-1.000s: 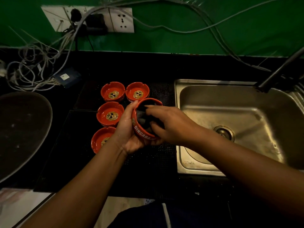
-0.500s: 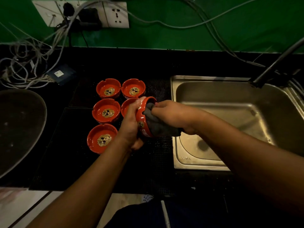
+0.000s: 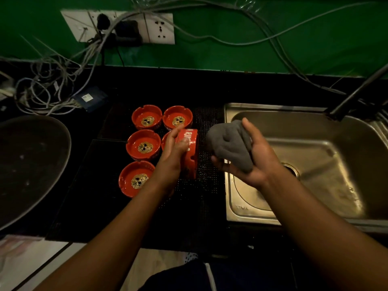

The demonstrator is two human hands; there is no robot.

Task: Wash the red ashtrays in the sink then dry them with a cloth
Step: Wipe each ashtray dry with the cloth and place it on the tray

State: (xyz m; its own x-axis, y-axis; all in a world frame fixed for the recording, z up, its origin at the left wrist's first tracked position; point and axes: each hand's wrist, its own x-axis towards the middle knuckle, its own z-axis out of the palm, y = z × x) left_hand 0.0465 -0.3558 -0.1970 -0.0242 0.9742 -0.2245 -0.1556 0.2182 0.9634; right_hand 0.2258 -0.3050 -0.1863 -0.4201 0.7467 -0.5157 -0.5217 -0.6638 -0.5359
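Red ashtray [image 3: 190, 153] up on its edge, hollow side turned to the right, over the dotted mat [image 3: 207, 192] between its fellows and the sink [image 3: 252, 215]. The left hand [image 3: 175, 152] grips it from behind, fingers curled over the lettered wall. Whether it touches the mat, I cannot tell. Just beside it, not touching, the grey cloth [image 3: 230, 143] sits bunched in the right hand [image 3: 258, 164], thumb and fingers wrapped round it above the sink's left rim. On the black table [image 3: 84, 185], four more ashtrays [image 3: 143, 144] sit upright in rows, a fifth half hidden behind the left hand. Tap [image 3: 357, 95] at far right, tangled cables [image 3: 48, 91] far left.
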